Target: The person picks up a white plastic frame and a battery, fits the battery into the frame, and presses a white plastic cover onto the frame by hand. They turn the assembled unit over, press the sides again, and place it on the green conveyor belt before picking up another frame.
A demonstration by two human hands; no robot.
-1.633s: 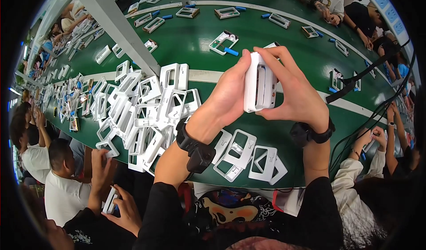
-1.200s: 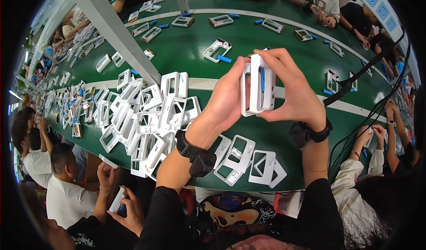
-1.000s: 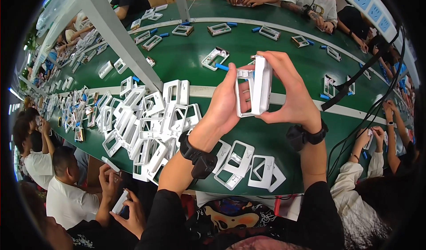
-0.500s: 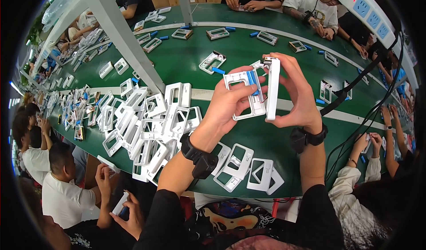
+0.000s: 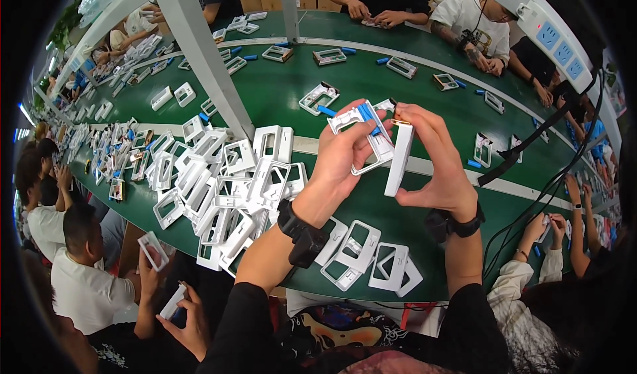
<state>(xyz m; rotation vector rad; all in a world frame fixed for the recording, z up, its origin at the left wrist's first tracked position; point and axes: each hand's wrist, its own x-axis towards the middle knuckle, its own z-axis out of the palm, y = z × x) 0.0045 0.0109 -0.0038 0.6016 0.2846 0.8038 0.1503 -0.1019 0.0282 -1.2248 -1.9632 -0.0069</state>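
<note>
My left hand (image 5: pixel 337 160) is closed round a white plastic frame (image 5: pixel 382 151) with a rectangular opening. A blue cylinder (image 5: pixel 366 113) lies along the frame under my thumb. My right hand (image 5: pixel 443 155) grips a white casing (image 5: pixel 399 161) by its ends, turned nearly edge-on, with a metallic piece at its upper end. Both parts are held close together above the green table, and the casing partly covers the frame's right side. Whether they touch, I cannot tell. Some fingers of each hand are hidden behind the parts.
A heap of white frames (image 5: pixel 206 175) lies left of my arms; several loose frames (image 5: pixel 358 246) sit near the table edge. Frames with blue cylinders (image 5: pixel 329 57) line the green belt (image 5: pixel 265 95). A grey post (image 5: pixel 206 55), power strip (image 5: pixel 554 45) and cables (image 5: pixel 544 188) stand close. Co-workers sit around.
The casing in my right hand has tilted, its lower end swinging left. The frame in my left hand has tipped a little. Both hands keep their hold.
</note>
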